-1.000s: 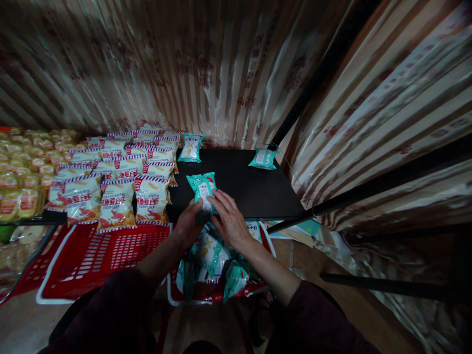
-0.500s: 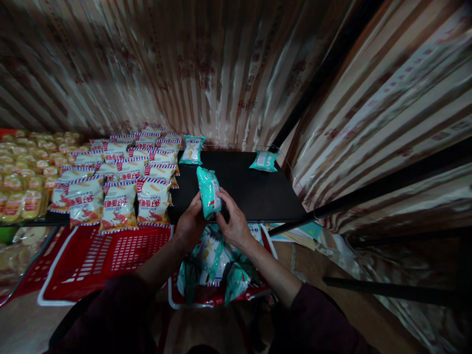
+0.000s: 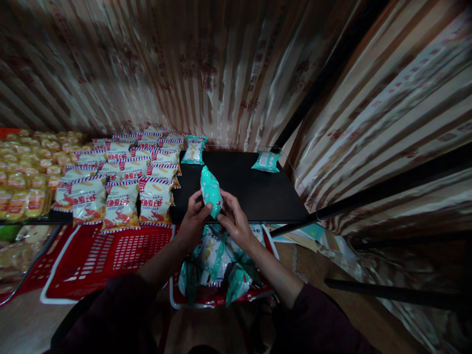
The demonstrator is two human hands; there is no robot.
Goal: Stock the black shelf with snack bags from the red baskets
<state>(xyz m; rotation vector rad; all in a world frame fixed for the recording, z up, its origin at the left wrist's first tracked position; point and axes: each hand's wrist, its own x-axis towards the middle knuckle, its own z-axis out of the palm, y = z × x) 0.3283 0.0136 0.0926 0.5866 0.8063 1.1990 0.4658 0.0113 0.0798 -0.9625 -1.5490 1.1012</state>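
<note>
A teal snack bag [image 3: 210, 189] is held up between both hands over the front edge of the black shelf [image 3: 236, 182]. My left hand [image 3: 192, 219] grips its lower left side, thumb across the front. On the right side of the bag, my right hand [image 3: 236, 221] has its fingers closed round the lower edge. One teal and white bag [image 3: 194, 150] stands at the back beside the red and white bags [image 3: 120, 204]. Another teal bag [image 3: 266, 161] lies at the shelf's back right. Below the hands, several teal bags [image 3: 212, 253] fill a red basket [image 3: 217, 301].
Yellow packaged snacks [image 3: 31, 201] cover the shelf's left end. A second red basket [image 3: 106, 255] with a white rim stands below the shelf. Black metal bars [image 3: 387, 184] slant across the right. Striped plastic sheeting [image 3: 221, 73] hangs behind the shelf.
The held bag has been turned, so a different teal face with its printed pattern shows. My left thumb now lies over its front. The view has shifted slightly.
</note>
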